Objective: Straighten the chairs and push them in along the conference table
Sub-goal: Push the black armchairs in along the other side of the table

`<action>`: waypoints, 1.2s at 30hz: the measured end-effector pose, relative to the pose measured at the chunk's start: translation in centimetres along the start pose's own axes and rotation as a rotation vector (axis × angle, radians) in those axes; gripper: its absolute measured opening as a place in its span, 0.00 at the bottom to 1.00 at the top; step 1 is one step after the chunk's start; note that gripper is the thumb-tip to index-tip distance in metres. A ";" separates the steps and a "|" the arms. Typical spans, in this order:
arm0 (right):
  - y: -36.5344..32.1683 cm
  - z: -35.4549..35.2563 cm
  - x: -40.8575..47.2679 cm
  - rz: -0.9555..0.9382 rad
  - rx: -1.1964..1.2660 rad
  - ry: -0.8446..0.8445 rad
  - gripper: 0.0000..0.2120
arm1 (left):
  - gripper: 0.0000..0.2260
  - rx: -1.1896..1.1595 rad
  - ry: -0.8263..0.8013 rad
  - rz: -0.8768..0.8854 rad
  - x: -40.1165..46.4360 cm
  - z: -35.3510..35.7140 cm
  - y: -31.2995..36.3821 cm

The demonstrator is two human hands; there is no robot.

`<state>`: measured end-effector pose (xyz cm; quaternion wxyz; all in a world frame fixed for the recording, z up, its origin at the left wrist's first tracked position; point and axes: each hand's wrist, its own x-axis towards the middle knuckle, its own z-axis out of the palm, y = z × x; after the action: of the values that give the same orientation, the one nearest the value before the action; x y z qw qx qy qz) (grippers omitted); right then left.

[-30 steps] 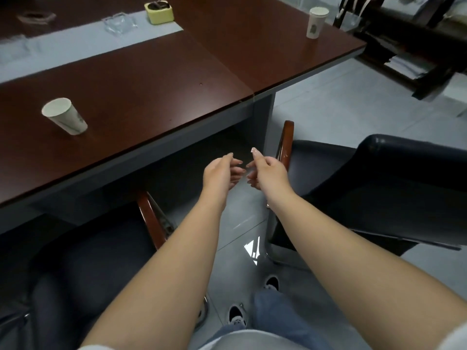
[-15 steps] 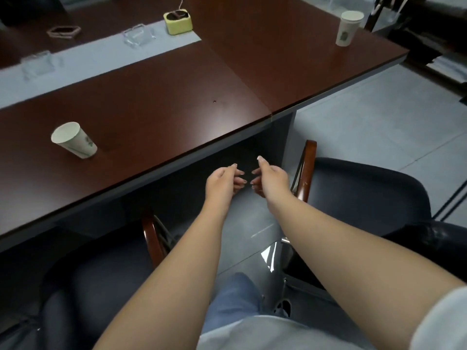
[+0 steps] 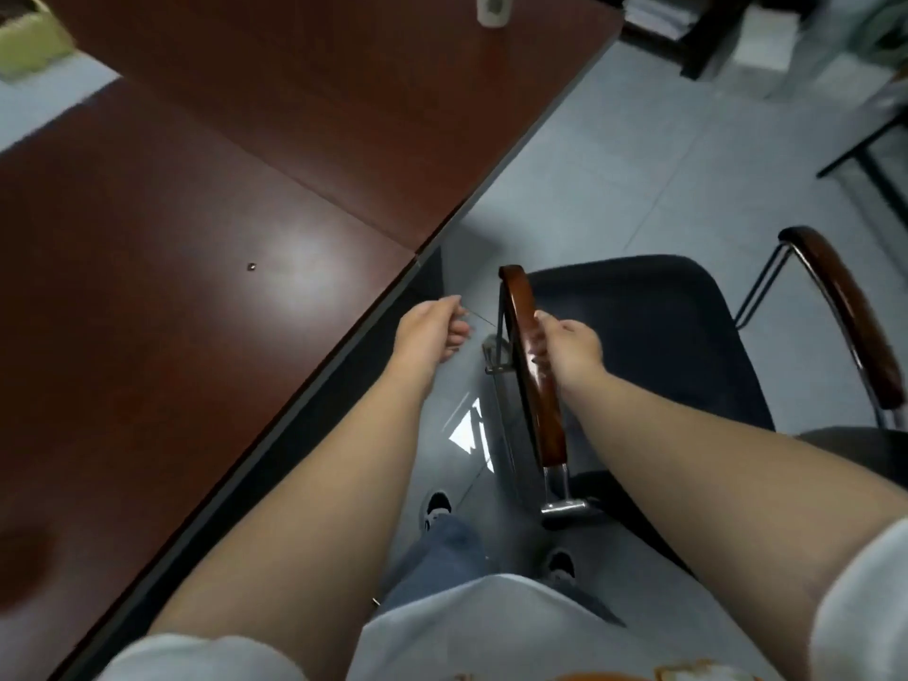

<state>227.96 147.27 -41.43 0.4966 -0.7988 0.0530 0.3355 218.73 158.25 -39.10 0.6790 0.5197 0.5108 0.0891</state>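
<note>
Conference table (image 3: 206, 228) dark red on my left, black chair (image 3: 653, 346) right of its corner, seat not under it, my right hand (image 3: 565, 351) gripping its near wooden armrest (image 3: 533, 366), my left hand (image 3: 432, 331) loosely curled, empty, paper cup (image 3: 494, 9) at far edge, contents and print unreadable

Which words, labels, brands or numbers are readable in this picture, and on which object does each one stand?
No text can be read.
paper cup: a dark patch on its side, too blurred to read.
stacked papers: too small and blurred.
yellow-green box: no marking can be made out; it is blurred.
</note>
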 end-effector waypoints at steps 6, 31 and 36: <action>1.5 -1.1 5.2 0.118 -0.022 0.100 0.14 | 0.11 0.250 -0.190 -0.146 6.3 4.8 -0.6; 10.3 -0.1 7.3 0.439 -0.160 -0.177 0.31 | 0.23 0.141 -0.270 -0.421 9.9 9.2 -10.2; 12.2 -1.4 4.7 0.414 -0.195 -0.259 0.29 | 0.26 0.028 -0.200 -0.437 6.0 8.4 -12.3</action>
<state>227.13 141.21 -53.03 0.3408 -0.7655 0.1188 0.5327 223.08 151.54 -53.07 0.7221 0.4121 0.5427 -0.1189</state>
